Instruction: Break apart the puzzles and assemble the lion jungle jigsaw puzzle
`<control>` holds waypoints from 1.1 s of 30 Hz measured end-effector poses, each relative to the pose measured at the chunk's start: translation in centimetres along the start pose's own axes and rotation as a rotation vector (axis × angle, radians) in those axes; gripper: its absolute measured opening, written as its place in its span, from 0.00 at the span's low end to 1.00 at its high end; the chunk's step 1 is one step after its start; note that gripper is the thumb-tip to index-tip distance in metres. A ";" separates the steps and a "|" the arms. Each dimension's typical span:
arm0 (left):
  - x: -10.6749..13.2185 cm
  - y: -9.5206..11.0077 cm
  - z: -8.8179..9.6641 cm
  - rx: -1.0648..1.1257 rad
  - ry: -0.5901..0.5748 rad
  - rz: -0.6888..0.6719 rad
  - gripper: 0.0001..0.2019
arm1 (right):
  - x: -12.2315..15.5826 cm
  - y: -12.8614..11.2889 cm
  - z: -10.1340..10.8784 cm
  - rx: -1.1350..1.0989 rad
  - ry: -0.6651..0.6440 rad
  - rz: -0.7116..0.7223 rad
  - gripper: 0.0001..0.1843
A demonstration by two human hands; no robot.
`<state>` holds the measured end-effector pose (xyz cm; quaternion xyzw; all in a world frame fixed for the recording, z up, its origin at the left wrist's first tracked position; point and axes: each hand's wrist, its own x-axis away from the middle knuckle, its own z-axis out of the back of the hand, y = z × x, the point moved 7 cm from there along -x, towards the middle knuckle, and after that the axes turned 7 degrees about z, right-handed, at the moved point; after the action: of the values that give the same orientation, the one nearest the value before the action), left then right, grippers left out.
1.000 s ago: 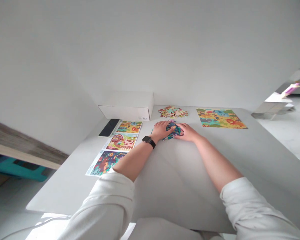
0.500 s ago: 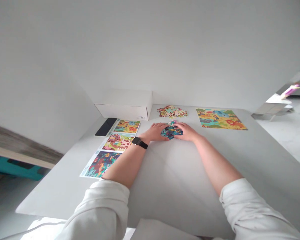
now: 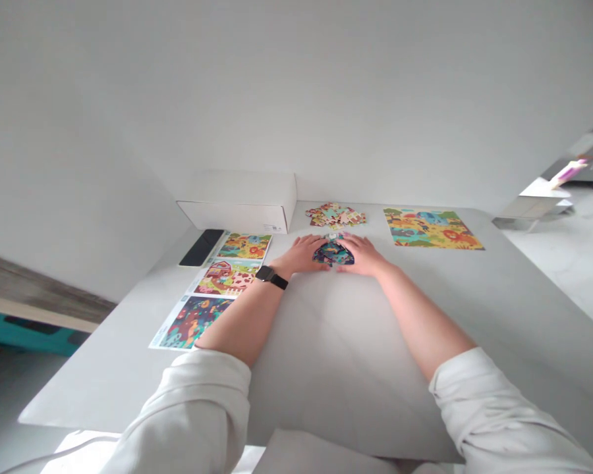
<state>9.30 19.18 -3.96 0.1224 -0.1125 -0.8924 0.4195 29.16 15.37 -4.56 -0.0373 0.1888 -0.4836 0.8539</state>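
A small heap of dark blue and teal puzzle pieces (image 3: 333, 251) lies on the table between my two hands. My left hand (image 3: 304, 254) curves around the heap's left side, thumb toward me and fingers on the far side. From the right, my right hand (image 3: 363, 254) cups the same pieces, its thumb near the front edge and fingertips over the top. Parts of the heap are covered by the fingers. A black watch (image 3: 271, 276) is on my left wrist.
Behind the hands lies a second heap of puzzle pieces (image 3: 333, 215), in red, yellow and mint. An animal picture puzzle (image 3: 432, 228) lies flat at the right. On the left are a sheet with three pictures (image 3: 230, 277), a black phone (image 3: 201, 247) and a white box (image 3: 237, 203).
My hands have drawn slightly closer together around the blue pieces, and the heap looks a little more compact. The whole view has shifted slightly.
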 end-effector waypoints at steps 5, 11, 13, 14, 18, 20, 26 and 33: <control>-0.2 -1.1 0.3 0.041 0.021 -0.045 0.38 | 0.6 2.2 0.2 -0.007 -0.043 0.007 0.33; -0.3 -0.6 0.2 0.016 0.034 -0.001 0.43 | 1.0 3.0 0.9 -0.010 0.005 -0.046 0.35; -0.1 0.2 0.0 -0.003 0.024 0.017 0.48 | 0.8 2.4 0.8 0.007 0.013 -0.072 0.37; -0.1 0.6 -0.1 -0.011 0.015 0.019 0.48 | 0.8 2.1 0.7 0.016 0.008 -0.082 0.36; 0.1 0.9 0.1 -0.027 0.015 0.023 0.43 | 0.9 2.2 0.7 0.042 -0.023 -0.146 0.31; 0.1 0.6 0.3 -0.037 0.032 0.019 0.41 | 1.0 2.4 0.9 0.047 -0.014 -0.169 0.31; -0.2 -0.2 -0.2 -0.015 0.082 -0.025 0.35 | 0.5 1.6 0.6 0.057 0.033 -0.190 0.35; -0.7 -0.7 -0.5 0.048 0.091 -0.070 0.34 | 0.1 1.2 0.0 0.038 0.007 -0.195 0.29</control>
<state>9.41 20.11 -4.58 0.1765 -0.1104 -0.8971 0.3897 30.16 15.92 -4.88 -0.0374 0.1781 -0.5681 0.8026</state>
